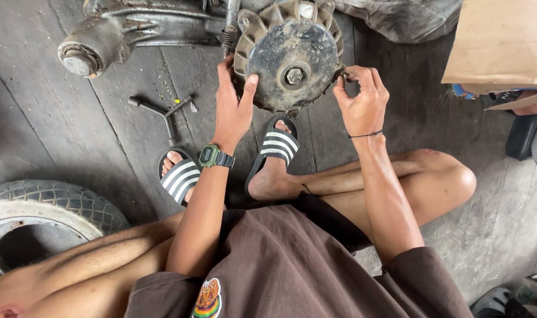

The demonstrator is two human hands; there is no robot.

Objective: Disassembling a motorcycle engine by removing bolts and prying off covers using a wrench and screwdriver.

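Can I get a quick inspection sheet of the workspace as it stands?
Surface: worn grey plank floor, dirty.
Job's things: round finned metal drum with centre nut, gripped on both sides.
Clutter: three-armed wrench, tyre, cardboard box.
Grippers: left hand on the drum's left rim; right hand pinching at its right edge.
Cables: nothing seen.
Surroundings: greasy engine casing above; shoes at right.
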